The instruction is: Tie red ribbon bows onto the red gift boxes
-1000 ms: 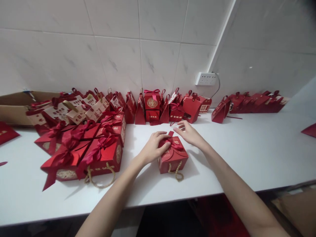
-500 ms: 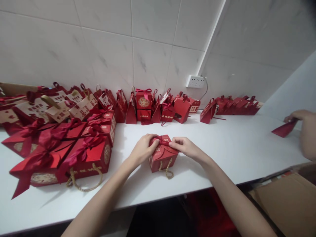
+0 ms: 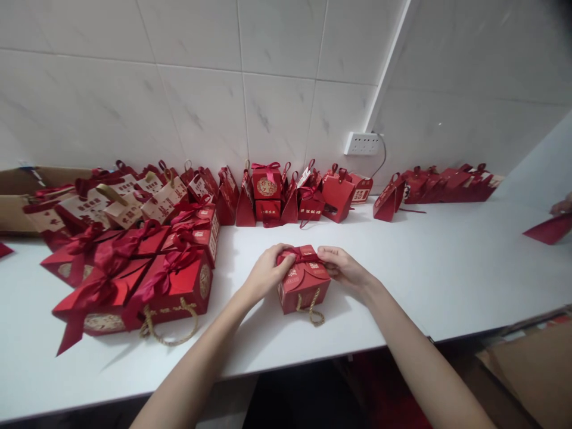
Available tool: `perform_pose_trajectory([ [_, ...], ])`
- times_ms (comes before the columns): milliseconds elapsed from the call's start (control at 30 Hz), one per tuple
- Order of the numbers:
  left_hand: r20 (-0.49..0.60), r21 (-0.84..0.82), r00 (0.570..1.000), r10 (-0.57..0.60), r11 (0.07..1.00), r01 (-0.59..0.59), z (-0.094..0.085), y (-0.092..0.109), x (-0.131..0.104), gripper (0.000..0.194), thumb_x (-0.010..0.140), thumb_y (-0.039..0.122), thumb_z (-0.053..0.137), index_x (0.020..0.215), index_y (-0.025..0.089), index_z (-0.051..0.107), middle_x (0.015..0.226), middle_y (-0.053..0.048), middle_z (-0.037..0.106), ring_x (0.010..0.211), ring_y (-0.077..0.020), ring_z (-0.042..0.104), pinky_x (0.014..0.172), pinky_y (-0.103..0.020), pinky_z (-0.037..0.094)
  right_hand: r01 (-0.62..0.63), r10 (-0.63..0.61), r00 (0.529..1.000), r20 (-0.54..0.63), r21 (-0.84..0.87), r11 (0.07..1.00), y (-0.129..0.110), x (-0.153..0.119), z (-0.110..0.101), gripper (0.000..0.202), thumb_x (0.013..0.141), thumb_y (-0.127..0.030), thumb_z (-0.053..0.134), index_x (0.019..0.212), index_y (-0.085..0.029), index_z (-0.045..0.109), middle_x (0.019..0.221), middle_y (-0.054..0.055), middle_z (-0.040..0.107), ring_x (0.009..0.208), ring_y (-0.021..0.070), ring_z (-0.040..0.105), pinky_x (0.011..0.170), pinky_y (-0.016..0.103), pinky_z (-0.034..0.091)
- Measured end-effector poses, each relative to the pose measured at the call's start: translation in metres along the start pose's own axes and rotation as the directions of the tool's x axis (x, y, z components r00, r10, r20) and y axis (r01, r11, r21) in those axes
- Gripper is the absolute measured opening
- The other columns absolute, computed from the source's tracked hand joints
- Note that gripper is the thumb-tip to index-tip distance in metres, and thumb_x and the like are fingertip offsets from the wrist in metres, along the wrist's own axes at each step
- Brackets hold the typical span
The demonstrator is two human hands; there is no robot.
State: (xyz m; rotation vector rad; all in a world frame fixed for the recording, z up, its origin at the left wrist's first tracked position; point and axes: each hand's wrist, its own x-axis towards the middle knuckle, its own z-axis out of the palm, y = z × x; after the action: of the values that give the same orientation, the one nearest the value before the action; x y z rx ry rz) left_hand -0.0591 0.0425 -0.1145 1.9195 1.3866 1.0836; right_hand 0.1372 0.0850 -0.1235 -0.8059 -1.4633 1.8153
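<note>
A small red gift box [image 3: 304, 293] with gold print and a twisted gold cord handle [image 3: 316, 314] stands upright on the white table in front of me. A dark red ribbon [image 3: 306, 257] is tied across its top. At the upper left corner of the box, my left hand [image 3: 271, 269] is closed on the ribbon, its thumb pressing from above; its other fingertips are partly hidden. On the opposite side my right hand [image 3: 343, 266] pinches the ribbon's right part between thumb and fingers.
Larger red gift boxes with bows [image 3: 179, 286] stand at the left, before several tagged boxes [image 3: 125, 205]. More small boxes [image 3: 268, 185] line the tiled wall below a power strip [image 3: 364, 143]. At the right edge, another person's hand [image 3: 562, 206] holds a red piece [image 3: 547, 231].
My right hand has drawn slightly away from my left along the ribbon. The view has turned a little left, shifting everything rightward. The other person's hand now shows only at the right edge.
</note>
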Motion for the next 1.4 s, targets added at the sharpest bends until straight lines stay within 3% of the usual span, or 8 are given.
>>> perform_pose_trajectory([
  [100, -0.201, 0.102, 0.98, 0.003, 0.995, 0.017, -0.011, 0.001, -0.007, 0.038, 0.081, 0.043, 0.049, 0.109, 0.017, 0.055, 0.119, -0.012, 0.056, 0.115, -0.0263, 0.048, 0.093, -0.04, 0.039, 0.006, -0.006, 1.0, 0.016, 0.019, 1.0, 0.002, -0.001, 0.0, 0.042, 0.066, -0.047, 0.072, 0.06, -0.017, 0.042, 0.053, -0.009, 0.031, 0.043, 0.0032, 0.018, 0.044, 0.023, 0.007],
  [200, -0.41, 0.16, 0.909, -0.08, 0.974, 0.158, -0.02, 0.008, -0.021, 0.036, 0.08, 0.051, 0.048, 0.093, 0.018, 0.056, 0.102, -0.009, 0.057, 0.102, -0.0257, 0.052, 0.083, -0.038, 0.041, 0.02, -0.021, 0.999, 0.027, 0.04, 0.999, 0.003, -0.001, 0.0, 0.042, 0.065, -0.046, 0.073, 0.059, -0.017, 0.043, 0.052, -0.009, 0.033, 0.043, 0.0029, 0.02, 0.044, 0.023, 0.01],
  [333, -0.251, 0.029, 0.915, -0.317, 0.942, 0.335, -0.014, 0.015, -0.032, 0.039, 0.081, 0.054, 0.045, 0.063, 0.019, 0.043, 0.061, 0.002, 0.048, 0.06, -0.0154, 0.047, 0.059, -0.028, 0.035, 0.012, -0.015, 0.998, 0.064, 0.044, 0.999, 0.003, -0.003, 0.003, 0.039, 0.066, -0.045, 0.073, 0.061, -0.017, 0.047, 0.05, -0.009, 0.034, 0.042, 0.0028, 0.021, 0.043, 0.022, 0.014],
  [467, -0.211, -0.227, 0.936, -0.281, 0.946, 0.232, -0.002, 0.009, -0.03, 0.035, 0.078, 0.047, 0.052, 0.06, 0.019, 0.04, 0.057, 0.004, 0.041, 0.057, -0.0113, 0.039, 0.055, -0.024, 0.03, 0.021, -0.026, 0.996, 0.083, 0.068, 0.997, 0.004, -0.005, 0.007, 0.04, 0.066, -0.045, 0.073, 0.058, -0.017, 0.046, 0.05, -0.008, 0.037, 0.041, 0.0026, 0.022, 0.043, 0.022, 0.016],
  [667, -0.182, -0.574, 0.924, -0.335, 0.8, 0.177, 0.008, 0.005, -0.04, 0.032, 0.074, 0.041, 0.058, 0.059, 0.018, 0.042, 0.057, 0.005, 0.041, 0.055, -0.0088, 0.037, 0.055, -0.021, 0.032, -0.022, 0.011, 0.996, 0.089, 0.125, 0.992, 0.008, -0.01, 0.007, 0.036, 0.069, -0.04, 0.072, 0.06, -0.016, 0.047, 0.049, -0.009, 0.031, 0.041, 0.0023, 0.019, 0.041, 0.021, 0.014],
  [967, -0.203, -0.649, 0.906, -0.372, 0.743, 0.16, 0.016, 0.009, -0.066, 0.03, 0.074, 0.039, 0.059, 0.06, 0.017, 0.044, 0.057, 0.005, 0.041, 0.053, -0.007, 0.036, 0.053, -0.019, 0.031, -0.073, 0.051, 0.995, 0.087, 0.277, 0.958, 0.015, -0.035, 0.019, 0.031, 0.07, -0.029, 0.07, 0.059, -0.017, 0.044, 0.046, -0.012, 0.02, 0.041, 0.0028, 0.015, 0.038, 0.017, 0.017],
  [1233, -0.397, -0.703, 0.842, -0.366, 0.71, -0.023, 0.042, 0.0, -0.072, 0.035, 0.076, 0.043, 0.058, 0.061, 0.019, 0.037, 0.057, 0.007, 0.037, 0.051, -0.0067, 0.031, 0.051, -0.019, 0.029, 0.022, -0.019, 1.0, -0.013, 0.313, 0.95, 0.033, -0.044, 0.038, 0.047, 0.063, -0.038, 0.072, 0.05, -0.02, 0.031, 0.037, -0.014, 0.017, 0.034, 0.0014, 0.01, 0.034, 0.018, 0.015],
  [1400, -0.443, -0.692, 0.828, -0.345, 0.718, -0.071, 0.043, -0.003, -0.07, 0.039, 0.071, 0.046, 0.063, 0.059, 0.018, 0.039, 0.055, 0.007, 0.039, 0.051, -0.0067, 0.033, 0.051, -0.019, 0.03, 0.062, -0.051, 0.998, -0.045, 0.301, 0.952, 0.034, -0.045, 0.04, 0.047, 0.061, -0.04, 0.074, 0.052, -0.02, 0.033, 0.037, -0.014, 0.018, 0.033, 0.0015, 0.011, 0.033, 0.017, 0.016],
])
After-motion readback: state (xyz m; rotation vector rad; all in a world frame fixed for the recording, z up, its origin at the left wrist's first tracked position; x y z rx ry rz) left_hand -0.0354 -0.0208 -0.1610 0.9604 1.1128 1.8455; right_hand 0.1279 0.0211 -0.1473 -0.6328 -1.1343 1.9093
